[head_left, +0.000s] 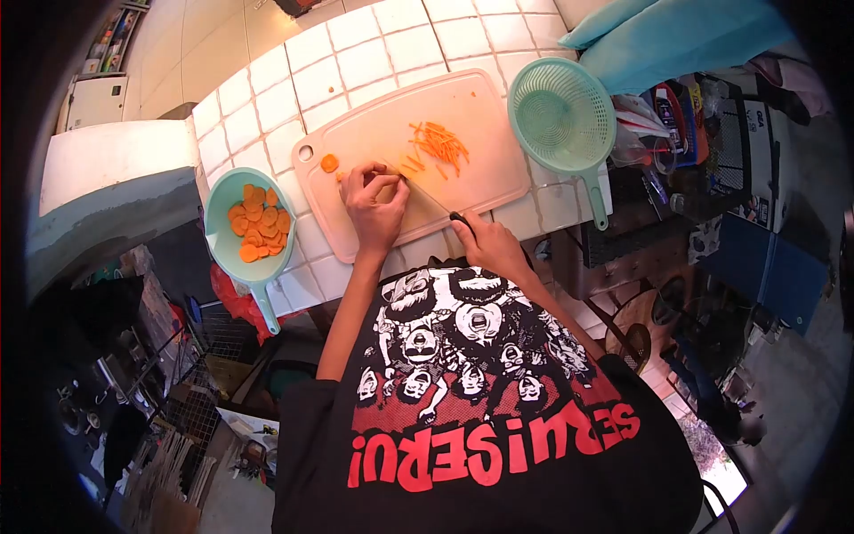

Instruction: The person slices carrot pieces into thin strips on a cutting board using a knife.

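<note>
- Nearest is a black shirt (498, 374) with red and white print, its front just short of the counter's near edge.
- Left colander (213, 222), pale green, stands at the counter's left edge, its handle reaching the near left corner; orange carrot rounds (260, 233) lie inside.
- Right hand (491, 246) is closed around the handle of a knife (433, 199), just over the near edge of the cutting board (356, 142).
- From that grip the blade's long axis slants away and leftward, ending at the left fingertips; whether it touches them, I cannot tell.
- Left hand (375, 209) has its fingers curled and thumb drawn in at the blade's far end. What sits beneath them is hidden, so I cannot tell whether they grip a piece.
- Carrot strips (440, 147) lie heaped beyond the blade, toward the board's far edge, to the right of the left fingertips; the left hand is nearer to them than the right. A few loose ones trail back toward its fingers.
- One carrot slice (330, 163) lies left of those fingers, near the board's far left corner.
- Right colander (560, 116) stands beside the board's right edge, its handle pointing at the counter's (311, 84) near right corner.
</note>
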